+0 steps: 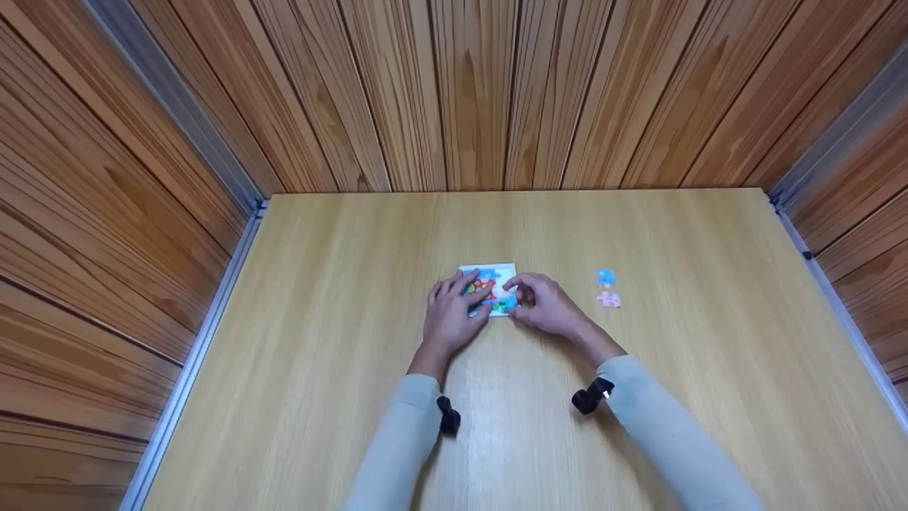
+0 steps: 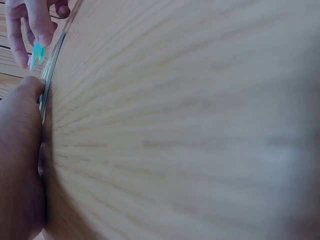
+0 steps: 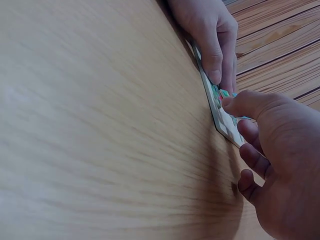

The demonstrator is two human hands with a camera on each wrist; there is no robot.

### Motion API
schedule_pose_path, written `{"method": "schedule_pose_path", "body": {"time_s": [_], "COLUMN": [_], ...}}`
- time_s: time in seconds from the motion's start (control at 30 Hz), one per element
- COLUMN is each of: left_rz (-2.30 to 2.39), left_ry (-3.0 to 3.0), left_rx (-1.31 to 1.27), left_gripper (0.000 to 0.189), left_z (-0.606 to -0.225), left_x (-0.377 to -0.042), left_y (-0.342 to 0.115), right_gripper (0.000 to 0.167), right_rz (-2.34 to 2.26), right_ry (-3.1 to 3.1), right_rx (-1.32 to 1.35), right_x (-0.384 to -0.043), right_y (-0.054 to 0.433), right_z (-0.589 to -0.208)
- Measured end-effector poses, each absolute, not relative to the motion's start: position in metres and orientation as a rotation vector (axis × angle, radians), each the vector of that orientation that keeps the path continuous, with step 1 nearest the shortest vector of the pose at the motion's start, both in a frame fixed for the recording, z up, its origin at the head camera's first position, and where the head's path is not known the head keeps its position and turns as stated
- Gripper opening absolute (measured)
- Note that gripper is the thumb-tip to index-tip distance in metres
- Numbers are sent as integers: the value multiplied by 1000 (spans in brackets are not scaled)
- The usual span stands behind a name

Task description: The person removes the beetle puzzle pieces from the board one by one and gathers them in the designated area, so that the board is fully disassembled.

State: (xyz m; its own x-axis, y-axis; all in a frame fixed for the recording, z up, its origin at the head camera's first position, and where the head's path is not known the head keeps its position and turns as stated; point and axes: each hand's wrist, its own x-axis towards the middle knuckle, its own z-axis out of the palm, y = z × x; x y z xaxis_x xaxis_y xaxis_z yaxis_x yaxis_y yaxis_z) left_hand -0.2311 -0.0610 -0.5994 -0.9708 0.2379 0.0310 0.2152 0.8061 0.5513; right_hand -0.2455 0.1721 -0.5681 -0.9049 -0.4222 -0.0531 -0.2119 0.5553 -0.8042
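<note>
A small square jigsaw puzzle board (image 1: 508,267) with a white border lies near the middle of the table, partly filled with colourful pieces. Across its left side rests my left hand (image 1: 448,318), fingers spread over the picture and thumb near the lower edge. At the board's right side, my right hand (image 1: 546,304) pinches a teal-green puzzle piece (image 2: 37,54) between thumb and fingertip, best seen in the left wrist view. That piece is tilted just over the board. In the right wrist view, the right thumb partly hides it, and the other fingers are curled.
To the right of the board, a blue puzzle piece (image 1: 605,277) and a pink puzzle piece (image 1: 608,299) lie loose on the wooden table (image 1: 340,341). Wood-plank walls (image 1: 475,92) with metal edging enclose the back and sides.
</note>
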Motion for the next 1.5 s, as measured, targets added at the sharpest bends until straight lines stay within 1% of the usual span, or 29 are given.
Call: {"method": "schedule_pose_path", "body": {"time_s": [0.3,0.93,1.5], "left_rz": [915,903,915], "left_ry": [2958,2925,2939], "left_rx": [381,318,357], "left_gripper": [48,52,53], "left_z": [-600,-599,-598], "left_x": [-230,-229,-228], "left_y": [-61,-59,-61], "right_gripper": [41,44,42], "right_rz": [-1312,-1262,-1237], "right_ry": [2564,2585,2683], "right_rx": [-546,-472,-506], "right_x": [-241,-236,-236], "right_y": [179,200,238], "right_z": [-564,-550,-547]}}
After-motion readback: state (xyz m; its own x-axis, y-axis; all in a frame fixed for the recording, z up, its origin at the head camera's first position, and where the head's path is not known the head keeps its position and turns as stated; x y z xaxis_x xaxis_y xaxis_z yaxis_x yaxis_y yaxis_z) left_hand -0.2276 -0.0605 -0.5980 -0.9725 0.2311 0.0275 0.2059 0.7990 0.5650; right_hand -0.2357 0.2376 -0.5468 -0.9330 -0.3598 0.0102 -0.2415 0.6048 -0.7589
